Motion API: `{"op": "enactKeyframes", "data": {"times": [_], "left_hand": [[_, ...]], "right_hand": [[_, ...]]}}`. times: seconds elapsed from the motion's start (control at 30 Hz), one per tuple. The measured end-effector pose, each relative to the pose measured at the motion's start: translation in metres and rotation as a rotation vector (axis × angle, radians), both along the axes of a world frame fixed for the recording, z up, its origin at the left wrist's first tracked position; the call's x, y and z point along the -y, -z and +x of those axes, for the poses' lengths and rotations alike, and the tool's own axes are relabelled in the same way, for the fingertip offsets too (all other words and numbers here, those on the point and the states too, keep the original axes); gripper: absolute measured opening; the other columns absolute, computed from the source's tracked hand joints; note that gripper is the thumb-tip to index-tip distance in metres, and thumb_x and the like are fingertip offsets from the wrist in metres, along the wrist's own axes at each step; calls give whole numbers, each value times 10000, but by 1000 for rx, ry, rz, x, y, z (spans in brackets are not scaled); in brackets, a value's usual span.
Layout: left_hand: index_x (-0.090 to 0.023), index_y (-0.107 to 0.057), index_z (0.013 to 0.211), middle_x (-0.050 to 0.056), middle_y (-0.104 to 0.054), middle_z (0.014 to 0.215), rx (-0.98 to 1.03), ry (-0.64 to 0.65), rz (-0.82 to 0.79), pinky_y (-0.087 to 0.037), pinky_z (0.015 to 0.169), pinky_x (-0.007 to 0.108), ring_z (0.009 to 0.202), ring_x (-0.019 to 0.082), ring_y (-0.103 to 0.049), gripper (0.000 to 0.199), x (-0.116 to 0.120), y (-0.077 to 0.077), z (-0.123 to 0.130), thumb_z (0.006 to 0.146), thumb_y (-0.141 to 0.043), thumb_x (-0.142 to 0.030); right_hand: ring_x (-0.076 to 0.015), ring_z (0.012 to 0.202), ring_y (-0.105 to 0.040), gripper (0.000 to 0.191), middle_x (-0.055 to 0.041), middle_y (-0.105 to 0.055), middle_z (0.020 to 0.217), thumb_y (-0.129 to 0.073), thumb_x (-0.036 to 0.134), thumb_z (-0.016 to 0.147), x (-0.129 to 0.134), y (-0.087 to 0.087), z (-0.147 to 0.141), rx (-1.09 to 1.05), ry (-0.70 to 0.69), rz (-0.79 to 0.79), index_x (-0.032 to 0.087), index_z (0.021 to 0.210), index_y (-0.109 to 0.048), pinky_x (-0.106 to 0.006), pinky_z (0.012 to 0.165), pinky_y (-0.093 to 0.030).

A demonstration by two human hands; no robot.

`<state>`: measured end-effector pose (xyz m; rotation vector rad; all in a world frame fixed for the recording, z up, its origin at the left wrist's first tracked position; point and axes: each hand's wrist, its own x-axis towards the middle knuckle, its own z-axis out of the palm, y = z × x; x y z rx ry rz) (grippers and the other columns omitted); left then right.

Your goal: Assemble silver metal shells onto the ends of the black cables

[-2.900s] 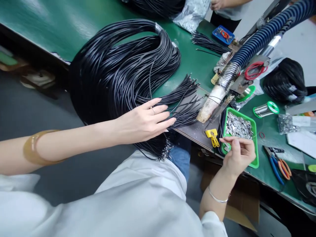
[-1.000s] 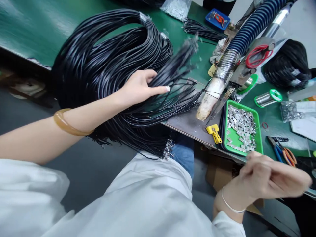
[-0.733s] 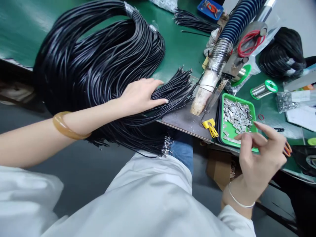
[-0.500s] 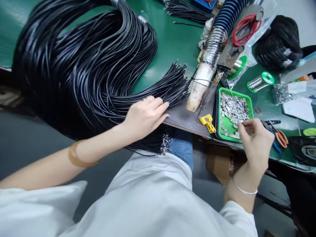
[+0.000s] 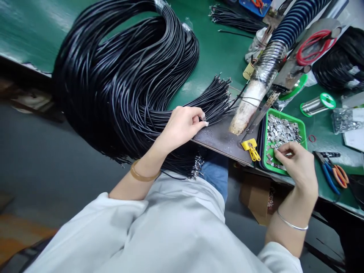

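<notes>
My left hand (image 5: 184, 125) lies against a big bundle of black cables (image 5: 122, 72), near the cables' cut ends. Its thumb and forefinger are pinched together on a black cable at the front of the bundle. Over the front of a green tray (image 5: 304, 131) is my right hand (image 5: 297, 163), thumb and fingertips closed; whatever they hold is too small to make out. Small silver metal connector pieces (image 5: 281, 129) fill much of the tray. More cable ends with metal tips (image 5: 196, 166) hang below the table edge by my lap.
A ribbed hose (image 5: 298, 22) with a pale nozzle and a soldering iron (image 5: 270, 100) on a stand slope down between my hands. A yellow clip (image 5: 251, 149) sits at the table edge. Solder spool (image 5: 318, 104), pliers (image 5: 327, 170) and orange-handled scissors (image 5: 340, 176) lie rightward.
The view has shifted, so the table contents appear farther right. My left fingers have curled into a pinch at the cables. My right hand stays pinched at the tray.
</notes>
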<state>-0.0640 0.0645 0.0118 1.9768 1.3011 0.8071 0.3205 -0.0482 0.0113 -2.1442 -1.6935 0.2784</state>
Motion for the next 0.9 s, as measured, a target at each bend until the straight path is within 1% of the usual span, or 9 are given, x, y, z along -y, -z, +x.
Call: {"op": "enactKeyframes", "data": {"times": [0.13, 0.33, 0.47, 0.53, 0.67, 0.73, 0.8, 0.83, 0.9], "left_hand": [[-182, -616, 774, -20, -593, 700, 105, -66, 44, -399, 612, 250, 621, 110, -531, 111, 5, 3, 4, 827, -696, -237], [-249, -565, 950, -70, -466, 568, 831, -415, -3, -332, 428, 234, 439, 91, -413, 119, 12, 8, 14, 945, -607, -361], [-203, -670, 900, -85, -324, 494, 745, -250, -220, -132, 400, 262, 386, 55, -223, 174, 13, 0, 9, 896, -679, -377], [-176, -695, 851, -89, -274, 483, 731, -191, -321, -100, 421, 263, 397, 47, -182, 184, 11, -4, 2, 868, -701, -359], [-233, -628, 800, -72, -249, 520, 1035, -453, -83, -171, 434, 259, 441, 78, -177, 189, 7, -9, -19, 890, -637, -399], [-244, -642, 769, -57, -292, 503, 793, -410, -67, -142, 436, 268, 437, 88, -195, 185, 10, -12, -30, 882, -637, -391], [-220, -652, 665, -27, -431, 503, 307, -140, -144, -200, 457, 279, 473, 98, -320, 230, 15, -18, -39, 838, -708, -361], [-213, -656, 643, -23, -452, 501, 193, -70, -156, -209, 454, 285, 473, 99, -341, 239, 18, -22, -43, 834, -713, -345], [-222, -674, 714, -34, -449, 507, 331, -255, 6, -214, 437, 289, 449, 94, -341, 209, 21, -32, -52, 903, -606, -280]], "right_hand": [[-121, 594, -556, 157, 36, -669, 750, -727, 359, 761, 4, 3, -6, -18, 53, 1, 237, 723, -637, -280, 622, -427], [-123, 601, -553, 159, 24, -701, 784, -725, 373, 794, 10, 7, -18, -19, 103, 113, 231, 758, -662, -287, 626, -442], [-121, 599, -548, 196, 18, -705, 790, -729, 409, 803, 11, 9, -21, -53, 116, 137, 227, 773, -663, -285, 613, -445], [-117, 597, -544, 204, 16, -705, 793, -732, 414, 807, 11, 9, -21, -69, 120, 142, 225, 778, -663, -283, 613, -446], [-109, 594, -538, 185, 26, -696, 781, -730, 401, 818, 11, 8, -23, -74, 115, 151, 228, 794, -667, -277, 618, -443], [-107, 592, -537, 171, 32, -690, 771, -728, 387, 819, 11, 8, -25, -73, 108, 150, 230, 790, -665, -274, 620, -442], [-105, 585, -532, 152, 35, -687, 765, -727, 370, 820, 11, 7, -26, -74, 115, 143, 233, 795, -667, -274, 617, -440], [-106, 584, -533, 145, 35, -688, 765, -728, 363, 821, 11, 7, -26, -77, 119, 142, 233, 796, -667, -275, 616, -439], [-113, 591, -545, 138, 30, -690, 767, -731, 350, 822, 11, 7, -27, -83, 119, 152, 233, 794, -663, -279, 618, -443]]}}
